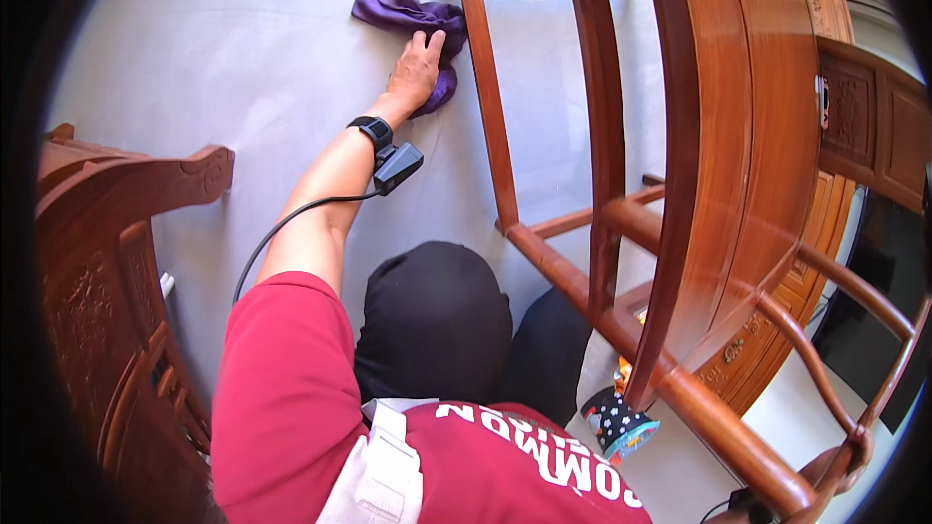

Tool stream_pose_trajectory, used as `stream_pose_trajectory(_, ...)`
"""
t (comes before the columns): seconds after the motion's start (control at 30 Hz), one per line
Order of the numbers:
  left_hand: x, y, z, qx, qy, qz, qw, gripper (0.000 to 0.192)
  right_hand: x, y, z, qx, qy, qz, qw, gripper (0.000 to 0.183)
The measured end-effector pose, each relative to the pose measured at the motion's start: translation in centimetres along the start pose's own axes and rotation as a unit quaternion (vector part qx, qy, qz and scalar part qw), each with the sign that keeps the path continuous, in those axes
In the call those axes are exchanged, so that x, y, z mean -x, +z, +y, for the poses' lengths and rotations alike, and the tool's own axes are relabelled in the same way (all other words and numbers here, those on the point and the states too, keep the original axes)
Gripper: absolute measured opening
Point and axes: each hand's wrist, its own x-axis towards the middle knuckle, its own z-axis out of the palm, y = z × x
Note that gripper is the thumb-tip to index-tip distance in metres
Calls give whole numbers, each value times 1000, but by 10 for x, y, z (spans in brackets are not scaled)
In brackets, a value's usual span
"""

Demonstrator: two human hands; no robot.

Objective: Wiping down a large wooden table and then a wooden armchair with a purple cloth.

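My left hand (416, 73) reaches far forward over a light grey floor (218, 65). It rests on a crumpled purple cloth (408, 7), which bunches out on both sides of the hand and lies against the slim bar of a reddish-brown wooden chair (728, 124). A black strap and a small cabled device (398, 169) sit on that wrist. At the lower right, my right hand (859, 455) is wrapped around a curved rounded rail of the same chair. Part of that hand is behind the rail, and its wrist is at the dark picture rim.
A carved wooden seat (102, 247) stands close on my left. By my right knee is a dark flower-patterned container (619, 422). Carved wooden cabinets (859, 102) and a large black panel (866, 306) stand beyond the chair. My black-clad knee (437, 320) is bent before me.
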Motion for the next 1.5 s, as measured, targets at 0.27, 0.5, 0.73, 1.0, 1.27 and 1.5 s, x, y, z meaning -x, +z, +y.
stream_pose_trajectory(0.27, 77, -41, 67, 6, 117, -429, 896, 20, 3, 28, -53, -70, 52, 52, 995, 24)
stream_pose_trajectory(0.5, 151, -105, 106, 207, 54, -598, 773, 31, 13, 49, -232, 333, -161, -169, 914, 45)
stream_pose_trajectory(0.73, 131, -178, 192, 407, -47, -664, 626, 36, 193, 265, -179, -354, 202, -18, 913, 22)
stream_pose_trajectory(1.0, 156, -171, 250, 467, -118, -707, 518, 42, 232, 387, -350, -882, 338, -324, 50, 67)
stream_pose_trajectory(1.27, 101, -236, 244, 197, -2, -562, 803, 34, 210, 399, -313, -899, 332, -150, 244, 33)
stream_pose_trajectory(1.5, 82, -250, 288, 217, 168, -348, 896, 54, 191, 496, -274, -690, 265, 159, 654, 34)
